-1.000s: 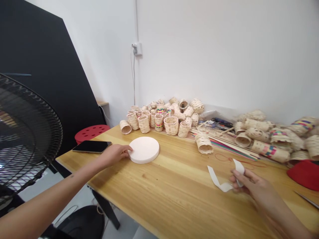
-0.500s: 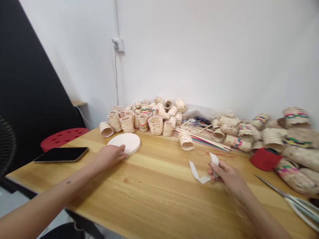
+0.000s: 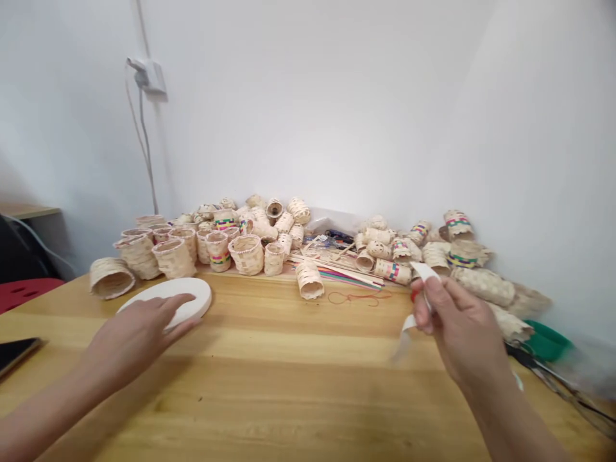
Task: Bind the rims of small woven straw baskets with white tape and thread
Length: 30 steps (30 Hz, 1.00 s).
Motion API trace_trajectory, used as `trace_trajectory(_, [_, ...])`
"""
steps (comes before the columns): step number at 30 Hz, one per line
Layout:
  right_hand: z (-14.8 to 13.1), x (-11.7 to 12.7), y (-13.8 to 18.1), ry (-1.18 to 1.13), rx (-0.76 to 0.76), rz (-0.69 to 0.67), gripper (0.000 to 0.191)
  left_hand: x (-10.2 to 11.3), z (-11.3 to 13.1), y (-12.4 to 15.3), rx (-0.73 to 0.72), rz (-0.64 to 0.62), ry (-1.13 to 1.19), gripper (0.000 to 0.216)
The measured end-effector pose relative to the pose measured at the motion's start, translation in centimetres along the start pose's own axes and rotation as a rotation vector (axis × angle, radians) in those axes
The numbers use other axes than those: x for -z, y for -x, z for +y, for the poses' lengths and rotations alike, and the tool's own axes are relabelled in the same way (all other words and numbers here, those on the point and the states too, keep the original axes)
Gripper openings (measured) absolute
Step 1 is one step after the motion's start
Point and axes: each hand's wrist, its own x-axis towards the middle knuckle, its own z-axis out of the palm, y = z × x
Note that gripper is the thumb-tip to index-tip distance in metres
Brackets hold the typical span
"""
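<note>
Left hand (image 3: 129,330), fingers parted, overlaps round white disc (image 3: 201,296); right hand (image 3: 464,330) pinches white ribbon (image 3: 425,272); pale woven cylindrical baskets (image 3: 246,256) crowd behind.

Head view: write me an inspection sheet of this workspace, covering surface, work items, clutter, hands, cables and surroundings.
Surface: wooden tabletop, a few small dark specks.
Work items: flat white disc at left; white strip at right, lower end hanging, blurred.
Clutter: small woven baskets massed along the back, some upright, some on their sides; coloured strips; thin red cord; phone at the left edge.
Hands: left hand over the disc's near side; right hand pinching the strip.
Cables: grey cables hanging from a wall socket.
Surroundings: white wall; red stool partly in view.
</note>
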Motion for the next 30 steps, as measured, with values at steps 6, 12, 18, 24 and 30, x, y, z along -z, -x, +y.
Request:
trace_trajectory(6, [3.6, -1.5, -3.1, 0.206, 0.014, -0.11, 0.044, -3.8, 8.9, -4.7, -0.535, 0.013, 0.1, 0.051])
trace_trajectory(12, [11.0, -0.3, -4.6, 0.163, -0.164, -0.053, 0.051, -7.7, 14.2, -12.0, -0.762, 0.089, 0.173, 0.078])
trace_trajectory(18, [10.9, 0.9, -5.1, 0.098, -0.176, 0.008, 0.053, -8.2, 16.3, -15.2, -0.761, -0.064, 0.588, 0.05])
trace_trajectory(24, [9.4, -1.4, -3.5, 0.026, -0.175, -0.091, 0.043, -6.0, 17.1, -10.4, -0.532, -0.316, 1.078, 0.052])
trace_trajectory(30, [7.7, -3.8, -0.9, -0.039, -0.219, -0.312, 0.043, -5.3, 17.0, -4.0, -0.321, -0.797, 1.598, 0.069])
